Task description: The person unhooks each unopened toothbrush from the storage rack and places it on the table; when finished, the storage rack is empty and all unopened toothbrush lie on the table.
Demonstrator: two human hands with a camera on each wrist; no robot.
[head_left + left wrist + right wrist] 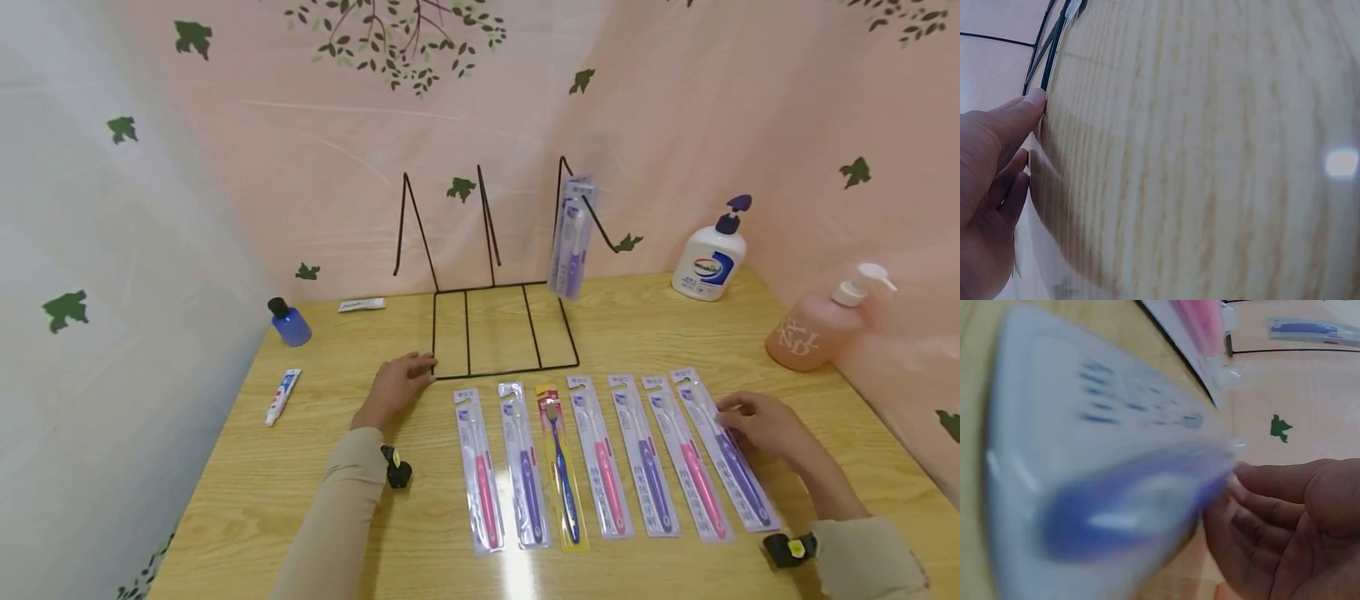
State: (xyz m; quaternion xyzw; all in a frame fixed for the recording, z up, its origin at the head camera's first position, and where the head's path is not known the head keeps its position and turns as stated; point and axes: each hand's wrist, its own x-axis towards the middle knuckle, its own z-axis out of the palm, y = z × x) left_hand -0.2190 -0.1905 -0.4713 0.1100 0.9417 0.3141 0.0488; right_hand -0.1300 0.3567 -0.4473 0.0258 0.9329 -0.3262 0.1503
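My left hand (pixel 395 389) is resting with relaxed fingers against the near left corner of the black wire rack (pixel 501 329) on the pale wooden table (pixel 300 492). My right hand (pixel 761 423) is pinching the rightmost packaged purple toothbrush (pixel 726 450), lying at the right end of the near row of packs.

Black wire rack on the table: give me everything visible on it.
The black wire rack is thin dark metal rod: a flat rectangular base split by two cross rods into three bays, lying on the wooden table, with three upright V-shaped prongs rising at the back near the curtain. One packaged purple toothbrush hangs on the rightmost prong. The left hand rests against the base's front-left corner, fingertips touching the wire. It stands upright, behind the row of packaged toothbrushes.
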